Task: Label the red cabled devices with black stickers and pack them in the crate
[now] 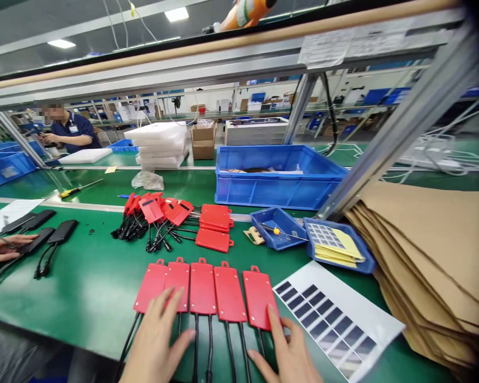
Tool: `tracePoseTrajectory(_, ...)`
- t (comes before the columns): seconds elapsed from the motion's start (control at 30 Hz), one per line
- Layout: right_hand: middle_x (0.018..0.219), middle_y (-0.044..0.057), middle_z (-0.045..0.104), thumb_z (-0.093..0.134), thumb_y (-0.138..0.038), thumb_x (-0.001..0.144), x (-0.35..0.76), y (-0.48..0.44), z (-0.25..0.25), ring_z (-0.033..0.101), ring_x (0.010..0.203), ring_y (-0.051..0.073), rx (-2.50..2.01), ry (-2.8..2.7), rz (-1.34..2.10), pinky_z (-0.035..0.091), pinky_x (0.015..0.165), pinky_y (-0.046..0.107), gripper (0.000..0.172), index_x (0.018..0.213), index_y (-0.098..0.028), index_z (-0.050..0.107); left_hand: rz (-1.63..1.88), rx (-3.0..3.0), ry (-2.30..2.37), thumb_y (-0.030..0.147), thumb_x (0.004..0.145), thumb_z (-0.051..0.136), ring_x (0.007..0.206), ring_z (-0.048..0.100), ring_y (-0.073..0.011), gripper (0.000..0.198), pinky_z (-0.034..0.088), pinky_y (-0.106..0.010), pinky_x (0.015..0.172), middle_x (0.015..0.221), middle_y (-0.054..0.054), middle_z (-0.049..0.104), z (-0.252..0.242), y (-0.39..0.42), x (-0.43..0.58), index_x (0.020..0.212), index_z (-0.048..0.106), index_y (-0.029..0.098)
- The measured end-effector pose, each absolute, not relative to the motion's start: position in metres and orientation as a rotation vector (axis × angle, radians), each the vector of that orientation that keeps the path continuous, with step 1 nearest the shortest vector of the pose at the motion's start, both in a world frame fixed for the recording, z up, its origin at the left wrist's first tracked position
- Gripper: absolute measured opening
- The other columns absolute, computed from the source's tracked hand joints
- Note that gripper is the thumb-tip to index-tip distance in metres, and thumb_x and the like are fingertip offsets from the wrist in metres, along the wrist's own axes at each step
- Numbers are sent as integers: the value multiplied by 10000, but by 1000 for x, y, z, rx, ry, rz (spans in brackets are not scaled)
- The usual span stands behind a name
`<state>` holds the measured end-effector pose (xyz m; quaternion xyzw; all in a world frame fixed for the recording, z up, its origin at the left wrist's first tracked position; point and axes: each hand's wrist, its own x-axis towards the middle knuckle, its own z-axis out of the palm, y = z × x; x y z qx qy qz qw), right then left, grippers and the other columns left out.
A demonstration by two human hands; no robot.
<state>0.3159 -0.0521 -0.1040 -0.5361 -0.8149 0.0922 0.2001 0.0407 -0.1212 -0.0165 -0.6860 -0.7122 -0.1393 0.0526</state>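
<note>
Several flat red boxes with black cables lie side by side in a row on the green table. Over the left end of the row, my left hand (pixel 155 335) has its fingers spread, with the fingertips on or just above a red box (pixel 178 284). My right hand (pixel 287 351) is at the other end, thumb and index finger apart. Its index finger touches the lower right edge of the rightmost red box (pixel 259 298). Beside that box lies a white sheet of dark rectangular labels (pixel 331 324).
Behind the row are a pile of red boxes with cables (pixel 151 207) and a stack of red boxes (pixel 213 239). Small blue trays (pixel 279 244) and a large blue bin (pixel 275 189) stand beyond. Cardboard sheets (pixel 435 239) lie right. Another person's hand (pixel 3 249) touches a black box at left.
</note>
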Motion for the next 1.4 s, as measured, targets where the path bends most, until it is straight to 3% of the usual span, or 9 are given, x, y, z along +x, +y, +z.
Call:
tracePoseTrajectory(0.23,1285,210,570,309,-318,969,319,-54,-89,664,1046,243,-1496,-2059,808,586,801,321,542,1467,-103,308,107,-2219,-2312,230,756,722,1020,597,-386,679,551,-530,851,1133,-253,616,-26,-53,155,1371,501,44)
tracePoseTrajectory(0.4,1244,138,645,271,-434,995,331,-57,-88,688,1000,189,-1274,-1732,1451,574,835,273,666,1541,-158,8,101,-2106,-2423,132,819,552,902,645,-362,552,570,-464,711,987,-240,652,-24,-40,159,1359,505,26)
tracePoseTrajectory(0.47,1302,145,609,286,-438,995,325,-59,-94,669,1052,184,-1244,-1709,1424,561,867,274,693,1538,-154,-37,-20,-2201,-2528,138,870,449,801,675,-309,582,561,-401,677,888,-190,678,-19,-44,145,1434,384,13)
tracePoseTrajectory(0.57,1146,152,668,330,-427,989,315,-59,-101,653,1075,215,-1333,-1846,1101,554,877,311,624,1514,-110,214,-366,-2368,-2638,147,907,358,561,622,-199,609,510,-299,591,695,-57,642,-16,-51,123,1488,233,14)
tracePoseTrajectory(0.67,1137,144,631,412,-434,966,309,-59,-100,649,1041,228,-1405,-1942,766,570,820,316,488,1349,-151,511,-535,-2359,-2583,239,936,398,602,604,-174,485,505,-285,615,765,-53,617,-14,-55,103,1395,444,90)
tracePoseTrajectory(0.8,1129,104,603,443,-384,970,313,-60,-90,654,968,151,-1374,-1891,725,556,790,220,395,1302,-198,549,-316,-2214,-2375,279,959,375,805,603,-254,388,534,-366,681,847,-106,572,-12,-59,86,1173,657,119)
tracePoseTrajectory(1.2,1049,102,641,456,-322,965,318,-64,-91,659,832,142,-1332,-1782,679,555,680,197,320,1209,-205,626,-266,-2092,-2000,163,886,416,1183,551,-349,439,535,-510,934,1297,-203,559,-50,-69,74,1284,599,136)
tracePoseTrajectory(1.3,1044,88,635,467,-313,962,317,-64,-93,658,833,132,-1342,-1806,644,552,697,195,311,1219,-221,617,-146,-2060,-2078,313,861,547,1209,555,-359,505,551,-466,923,1360,-226,531,-52,-70,66,1314,558,89)
tracePoseTrajectory(1.4,1035,78,631,483,-305,958,317,-64,-96,654,858,129,-1347,-1820,612,546,708,191,305,1223,-223,610,-171,-2093,-2249,307,936,400,1123,631,-307,483,596,-370,783,1386,-223,515,-43,-71,66,1344,523,79)
